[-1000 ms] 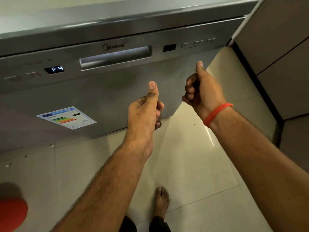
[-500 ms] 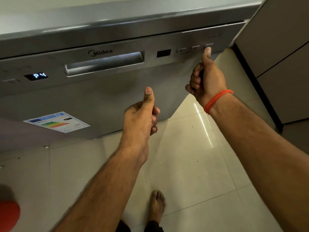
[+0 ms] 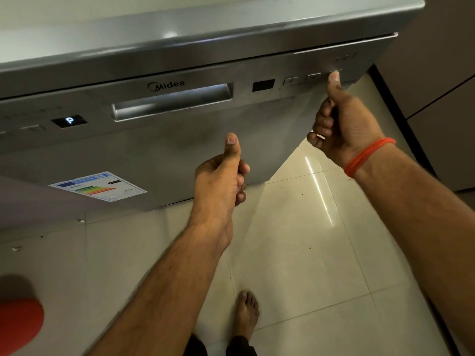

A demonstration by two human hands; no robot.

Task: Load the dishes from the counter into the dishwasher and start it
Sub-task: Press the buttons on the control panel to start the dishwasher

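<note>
Cream floor tiles (image 3: pixel 295 253) run under a stainless dishwasher (image 3: pixel 159 150), door closed, filling the upper frame. Right hand (image 3: pixel 341 127) curled into a fist holding nothing, thumb tip pressing the rightmost button (image 3: pixel 336 72) on the control strip; orange band (image 3: pixel 367 156) on that wrist. Left hand (image 3: pixel 221 173) also fisted, thumb up, holding nothing, just in front of the door panel. Display (image 3: pixel 69 121) left of handle (image 3: pixel 172 101) reads "P". Energy label (image 3: pixel 99 186) lower left on door. Bare foot (image 3: pixel 246 314) below.
</note>
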